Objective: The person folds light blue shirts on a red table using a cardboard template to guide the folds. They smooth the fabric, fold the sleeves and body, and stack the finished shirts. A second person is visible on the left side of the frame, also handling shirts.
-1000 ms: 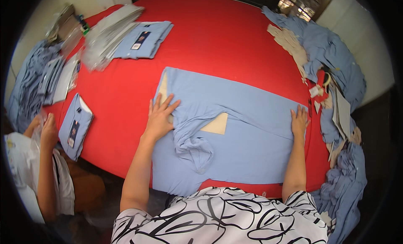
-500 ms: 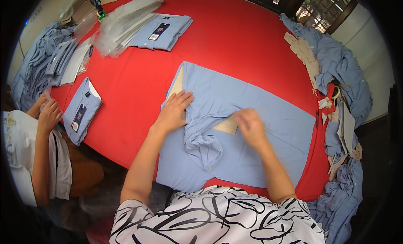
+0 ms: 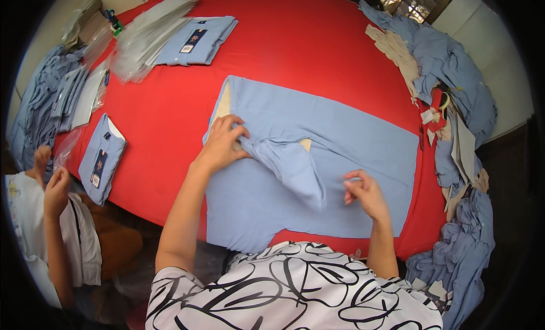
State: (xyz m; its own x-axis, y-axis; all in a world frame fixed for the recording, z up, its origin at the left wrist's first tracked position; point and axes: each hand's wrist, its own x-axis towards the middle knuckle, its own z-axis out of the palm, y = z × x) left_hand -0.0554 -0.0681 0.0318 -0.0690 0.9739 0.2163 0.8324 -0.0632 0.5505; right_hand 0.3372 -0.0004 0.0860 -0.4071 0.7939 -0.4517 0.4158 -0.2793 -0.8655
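A light blue shirt (image 3: 363,143) lies spread and partly folded in front of me, with a beige card (image 3: 222,103) showing along its left edge and a small patch of beige at its middle. My left hand (image 3: 221,145) is closed on the cloth beside that card, thumb and fingers pinching a fold. From there a loose sleeve (image 3: 295,171) runs toward the lower right, its end slightly blurred. My right hand (image 3: 366,195) hovers just right of the sleeve end, fingers loosely bent and apart, holding nothing.
Red cloth covers the table (image 3: 295,35). Clear bags (image 3: 145,38) and a folded, tagged shirt (image 3: 198,40) lie at the back left; another folded shirt (image 3: 102,160) is nearer. A co-worker's hands (image 3: 57,185) hold clear plastic. Blue garments (image 3: 454,63) and scraps line the right edge.
The bunched sleeve has been swung out toward the right, covering most of the middle beige patch. My right hand has let go and moved nearer; my left fingers have curled onto the cloth.
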